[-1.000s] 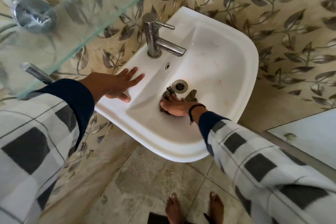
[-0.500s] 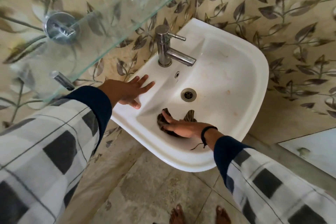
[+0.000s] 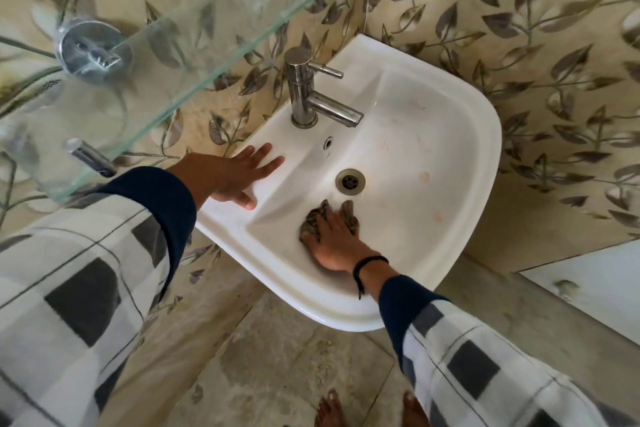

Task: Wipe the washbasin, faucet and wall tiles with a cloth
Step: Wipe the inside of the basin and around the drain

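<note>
The white washbasin [image 3: 450,156] is a rounded wall-hung bowl with faint orange stains on its inner slope and a metal drain [image 3: 349,180] at its bottom. The chrome faucet [image 3: 304,94] stands upright on the basin's back ledge, its spout reaching over the bowl. Beige wall tiles [image 3: 519,28] patterned with grey leaves meet the basin's back edges. The dark crumpled cloth [image 3: 313,218] lies inside the bowl just beside the drain, pressed beneath the right hand [image 3: 334,243]

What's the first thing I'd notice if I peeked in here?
A white washbasin fills the middle, with a shiny faucet at its back. The right hand presses a dark cloth inside the bowl near the drain, while the left hand rests flat on its ledge.
</note>
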A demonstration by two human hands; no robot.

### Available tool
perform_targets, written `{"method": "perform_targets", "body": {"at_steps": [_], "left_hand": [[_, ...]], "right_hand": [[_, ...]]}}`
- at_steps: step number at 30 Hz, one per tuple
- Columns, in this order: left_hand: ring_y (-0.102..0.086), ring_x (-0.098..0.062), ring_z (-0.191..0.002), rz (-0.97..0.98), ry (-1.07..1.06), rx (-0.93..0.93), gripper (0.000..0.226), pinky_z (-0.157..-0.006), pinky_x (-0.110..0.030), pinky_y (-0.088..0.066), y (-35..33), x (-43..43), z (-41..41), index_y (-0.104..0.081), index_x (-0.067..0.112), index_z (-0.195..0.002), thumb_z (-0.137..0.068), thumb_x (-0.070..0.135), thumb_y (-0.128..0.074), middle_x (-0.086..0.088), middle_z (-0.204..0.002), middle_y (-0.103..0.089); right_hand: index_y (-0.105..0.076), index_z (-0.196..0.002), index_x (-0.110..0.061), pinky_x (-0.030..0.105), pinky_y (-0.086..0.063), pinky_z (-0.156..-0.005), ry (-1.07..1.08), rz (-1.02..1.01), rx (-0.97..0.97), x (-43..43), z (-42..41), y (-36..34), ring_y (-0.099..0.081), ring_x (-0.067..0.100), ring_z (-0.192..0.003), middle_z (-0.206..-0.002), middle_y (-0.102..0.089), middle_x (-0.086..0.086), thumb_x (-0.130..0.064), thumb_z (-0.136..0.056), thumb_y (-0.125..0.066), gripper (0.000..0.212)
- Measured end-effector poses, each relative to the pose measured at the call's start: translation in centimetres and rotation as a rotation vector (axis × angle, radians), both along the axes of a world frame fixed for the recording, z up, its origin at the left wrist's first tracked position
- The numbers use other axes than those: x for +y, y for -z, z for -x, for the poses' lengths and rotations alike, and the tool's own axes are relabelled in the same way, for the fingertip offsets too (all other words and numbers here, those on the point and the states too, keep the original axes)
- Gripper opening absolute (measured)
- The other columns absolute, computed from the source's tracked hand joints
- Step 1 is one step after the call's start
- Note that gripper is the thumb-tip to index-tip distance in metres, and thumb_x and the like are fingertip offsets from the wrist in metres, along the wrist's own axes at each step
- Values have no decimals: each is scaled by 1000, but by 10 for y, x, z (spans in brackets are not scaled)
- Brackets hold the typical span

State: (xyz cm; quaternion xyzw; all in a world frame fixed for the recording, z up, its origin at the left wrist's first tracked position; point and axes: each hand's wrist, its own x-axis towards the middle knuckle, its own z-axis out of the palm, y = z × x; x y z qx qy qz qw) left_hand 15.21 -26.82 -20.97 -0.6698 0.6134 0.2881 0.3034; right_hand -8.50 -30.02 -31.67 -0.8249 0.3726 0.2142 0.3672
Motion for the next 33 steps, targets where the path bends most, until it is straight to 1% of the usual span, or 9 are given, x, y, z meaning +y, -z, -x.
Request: {"method": "perform_targets", "body": {"at_steps": [4,7,11,15,17,21,25,29,33], "left_hand": [[24,-27,-143,-3,3,0,108,-116,-56,-9,-2,1,-1,33,37,-140,-90,35,-63,-1,-149,41],[24,-27,-144,-12,12,-2,108,-116,-56,-10,-1,0,0,32,36,-142,-91,36,-62,-1,-149,41],[24,-27,-144,-21,22,-6,108,-116,-57,-10,-1,0,-3,33,36,-141,-90,40,-62,0,-148,42],[24,-26,-144,-15,8,1,108,-116,-55,-9,-3,2,-1,33,37,-141,-90,37,-62,1,-149,42],[24,-25,-144,-15,1,-3,108,-116,-55,-9,-4,2,1,33,37,-141,-91,36,-62,1,-149,42],[22,-26,-144,-14,1,-18,106,-116,-55,-12,-4,2,2,32,36,-143,-91,35,-61,0,-150,41],[23,-25,-144,-19,-6,-14,107,-116,-54,-11,-4,1,1,32,36,-142,-91,34,-62,0,-149,41],[24,-24,-144,-10,-14,-7,108,-116,-55,-11,-7,2,3,33,38,-141,-91,32,-63,2,-149,41],[24,-24,-144,-7,-11,-2,108,-117,-54,-9,-4,2,0,32,38,-141,-91,32,-63,1,-149,41]], "right_hand": [[-23,-154,-18,47,-7,-123,-162,-37,-67,-15,32,-12,1,30,-152,-163,-14,2,-55,-103,-27,63],[-13,-157,-24,48,2,-123,-144,148,77,-59,56,4,10,24,-153,-167,4,-1,-48,-104,-24,59],[14,-156,-30,54,7,-121,-125,124,120,-47,28,19,18,28,-151,-162,25,-4,-46,-101,-13,64],[-1,-159,-25,39,10,-123,-304,-34,-83,-1,33,-9,15,11,-149,-162,13,-12,-44,-107,-14,57],[-13,-159,-19,45,7,-123,-398,-7,-117,-6,53,-14,10,16,-151,-165,2,-5,-44,-105,-6,60],[-5,-159,-17,55,-1,-121,-258,184,186,-75,58,15,11,30,-153,-166,9,9,-70,-81,17,97],[9,-158,-17,52,9,-121,-139,130,120,-52,6,13,18,24,-151,-165,18,4,-48,-104,-14,67],[0,-159,-26,43,10,-122,-240,-80,-102,-2,9,-5,18,19,-151,-166,11,-7,-56,-103,-15,65],[3,-159,-26,39,9,-122,-272,63,-27,-30,26,4,15,16,-152,-166,11,-5,-53,-105,-15,63]]}}
